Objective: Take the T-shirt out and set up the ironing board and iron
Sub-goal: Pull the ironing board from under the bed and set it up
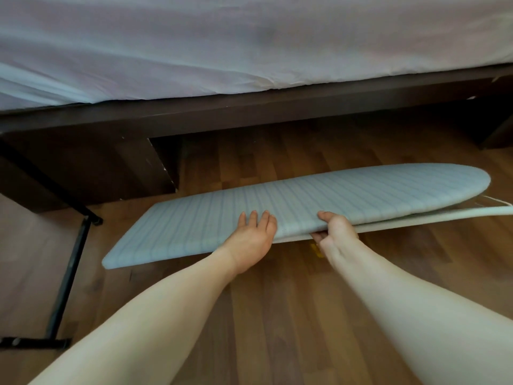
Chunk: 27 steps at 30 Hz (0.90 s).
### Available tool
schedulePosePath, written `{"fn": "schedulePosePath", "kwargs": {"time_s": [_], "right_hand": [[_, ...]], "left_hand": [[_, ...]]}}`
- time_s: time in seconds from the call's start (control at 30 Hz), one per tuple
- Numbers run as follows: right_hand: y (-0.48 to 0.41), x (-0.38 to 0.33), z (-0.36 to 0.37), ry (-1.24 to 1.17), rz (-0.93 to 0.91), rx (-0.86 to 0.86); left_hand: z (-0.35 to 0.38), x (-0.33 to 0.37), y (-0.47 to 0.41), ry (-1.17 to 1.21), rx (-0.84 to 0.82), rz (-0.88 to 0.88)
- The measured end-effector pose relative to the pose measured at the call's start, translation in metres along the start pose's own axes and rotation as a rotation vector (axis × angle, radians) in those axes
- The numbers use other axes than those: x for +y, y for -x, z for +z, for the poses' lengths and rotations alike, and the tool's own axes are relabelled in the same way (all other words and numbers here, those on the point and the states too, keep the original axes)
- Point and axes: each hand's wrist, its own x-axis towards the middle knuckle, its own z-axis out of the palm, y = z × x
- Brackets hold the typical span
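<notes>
A folded ironing board with a pale blue striped cover lies low over the wooden floor, rounded nose to the right, square end to the left. Its white metal leg frame shows under the right half. My left hand holds the board's near edge at the middle, fingers spread flat on the cover. My right hand grips the same near edge a little to the right, thumb on top and fingers underneath. No T-shirt or iron is in view.
A bed with a pale sheet and a dark wooden frame runs across the back, with a dark gap beneath it. A black metal stand rests on the floor at the left. Wooden floor lies in front.
</notes>
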Motion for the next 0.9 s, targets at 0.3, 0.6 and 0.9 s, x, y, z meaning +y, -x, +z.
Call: {"fn": "schedulePosePath", "kwargs": {"time_s": [0.3,0.6,0.9], "right_hand": [[0.051,-0.025,0.020,0.026,-0.066,-0.043],[0.102,-0.052,0.026,-0.036,-0.201,-0.192],[0.146,-0.051,0.083,-0.043,-0.136,-0.318]], "left_hand": [[-0.044,-0.014,0.011,-0.056,0.311,0.021],[-0.098,-0.031,0.026,-0.186,0.443,0.014],[-0.167,-0.036,0.018,-0.150,0.531,0.077]]}}
